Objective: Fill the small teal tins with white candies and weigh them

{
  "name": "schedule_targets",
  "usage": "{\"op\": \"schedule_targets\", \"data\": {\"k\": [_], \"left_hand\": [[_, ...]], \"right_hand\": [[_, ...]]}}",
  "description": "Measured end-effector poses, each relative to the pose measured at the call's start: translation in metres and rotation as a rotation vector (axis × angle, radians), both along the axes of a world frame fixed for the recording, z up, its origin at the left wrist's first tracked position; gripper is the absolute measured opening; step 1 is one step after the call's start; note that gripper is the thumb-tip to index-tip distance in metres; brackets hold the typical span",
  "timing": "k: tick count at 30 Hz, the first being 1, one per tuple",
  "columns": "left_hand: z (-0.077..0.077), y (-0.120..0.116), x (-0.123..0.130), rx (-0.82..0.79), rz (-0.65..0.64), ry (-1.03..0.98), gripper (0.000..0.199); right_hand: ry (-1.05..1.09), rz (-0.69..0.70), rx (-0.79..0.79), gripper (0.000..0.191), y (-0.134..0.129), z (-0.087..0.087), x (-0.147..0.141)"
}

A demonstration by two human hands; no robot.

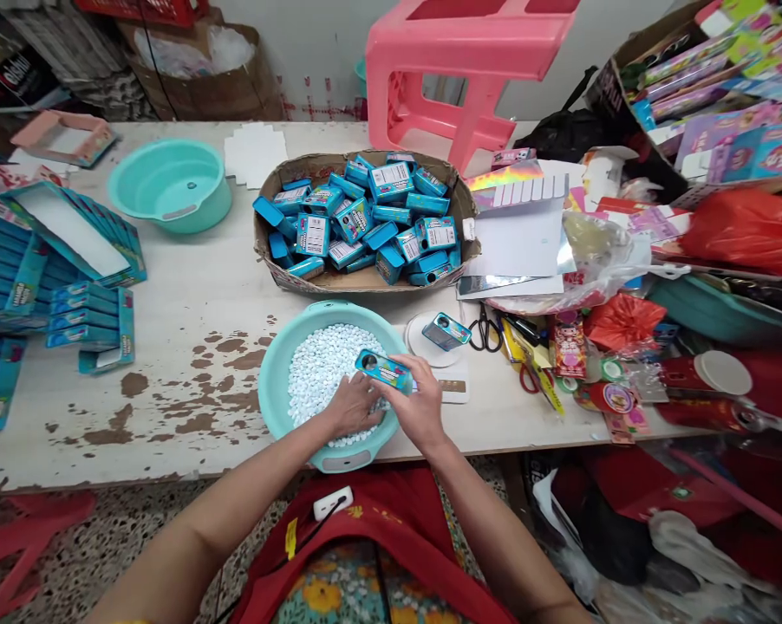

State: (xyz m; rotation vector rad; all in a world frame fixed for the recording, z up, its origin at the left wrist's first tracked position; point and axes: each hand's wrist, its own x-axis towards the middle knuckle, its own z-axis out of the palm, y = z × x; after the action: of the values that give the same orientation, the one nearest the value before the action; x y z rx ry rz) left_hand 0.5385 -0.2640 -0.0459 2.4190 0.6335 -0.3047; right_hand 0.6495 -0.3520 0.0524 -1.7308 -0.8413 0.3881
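Head view: person's right hand (pixel 420 399) grasps blue box (pixel 386 371), round opening up, above teal bowl (pixel 275 373); left hand (pixel 352 409) among white pieces (pixel 319 360), fingertips hidden, cannot tell if clenched; step in hand looks like gathering pieces beside open box; next move likely calls for steady right grip; second box (pixel 452 331) on white scale (pixel 418 333); cardboard tray (pixel 339 284) beyond bowl.
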Motion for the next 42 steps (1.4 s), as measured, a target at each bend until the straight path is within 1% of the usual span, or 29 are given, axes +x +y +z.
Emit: {"op": "schedule_targets", "data": {"k": [2,3,4,5,7,8,10,12,13,15,16,17,19,22,27,31,33,36,42], "left_hand": [[0.0,0.008,-0.021,0.056,-0.089,0.014,0.035],[-0.001,0.013,-0.029,0.076,-0.082,0.036,0.033],[-0.002,0.019,-0.035,0.083,-0.03,0.063,0.031],[-0.002,0.025,-0.039,0.071,0.05,0.083,0.029],[-0.001,0.037,-0.041,-0.004,0.253,0.052,0.023],[0.0,0.041,-0.041,-0.066,0.368,-0.003,0.019],[0.008,0.046,-0.037,-0.256,0.613,-0.16,0.014],[0.021,0.046,-0.032,-0.507,0.857,-0.339,0.018],[0.028,0.045,-0.029,-0.638,0.957,-0.433,0.021],[0.044,0.041,-0.023,-0.859,1.096,-0.635,0.024],[0.05,0.039,-0.019,-0.931,1.137,-0.738,0.024],[0.056,0.037,-0.015,-0.978,1.166,-0.834,0.023],[0.065,0.036,-0.01,-1.022,1.21,-0.979,0.021],[0.072,0.037,-0.006,-1.044,1.224,-1.079,0.019],[0.077,0.04,-0.004,-1.069,1.224,-1.075,0.026],[0.081,0.039,-0.002,-0.967,1.233,-1.075,0.031],[0.084,0.038,-0.001,-0.92,1.24,-1.062,0.027],[0.089,0.037,0.001,-0.891,1.232,-1.063,0.02],[0.095,0.035,0.007,-0.865,1.247,-1.061,0.02]], "right_hand": [[0.013,0.016,-0.032,0.031,0.008,-0.012,-0.003],[0.021,0.011,-0.043,0.031,0.011,-0.018,-0.005],[0.025,0.006,-0.052,0.032,0.013,-0.024,-0.007],[0.022,0.008,-0.062,0.032,0.014,-0.029,-0.008],[0.002,0.026,-0.096,0.033,0.013,-0.038,-0.01],[-0.014,0.044,-0.118,0.033,0.012,-0.041,-0.01],[-0.062,0.082,-0.162,0.032,0.009,-0.046,-0.011],[-0.126,0.12,-0.202,0.031,0.006,-0.05,-0.013],[-0.162,0.138,-0.22,0.031,0.006,-0.052,-0.015],[-0.226,0.174,-0.256,0.031,0.007,-0.053,-0.021],[-0.249,0.198,-0.272,0.031,0.008,-0.053,-0.025],[-0.264,0.222,-0.288,0.031,0.01,-0.052,-0.029],[-0.267,0.252,-0.308,0.03,0.013,-0.048,-0.036],[-0.254,0.238,-0.319,0.03,0.016,-0.04,-0.04],[-0.247,0.248,-0.331,0.029,0.018,-0.029,-0.038],[-0.258,0.24,-0.311,0.031,0.02,-0.024,-0.037],[-0.256,0.239,-0.298,0.03,0.021,-0.022,-0.037],[-0.244,0.225,-0.295,0.03,0.021,-0.019,-0.036],[-0.21,0.226,-0.288,0.03,0.017,-0.018,-0.028]]}}
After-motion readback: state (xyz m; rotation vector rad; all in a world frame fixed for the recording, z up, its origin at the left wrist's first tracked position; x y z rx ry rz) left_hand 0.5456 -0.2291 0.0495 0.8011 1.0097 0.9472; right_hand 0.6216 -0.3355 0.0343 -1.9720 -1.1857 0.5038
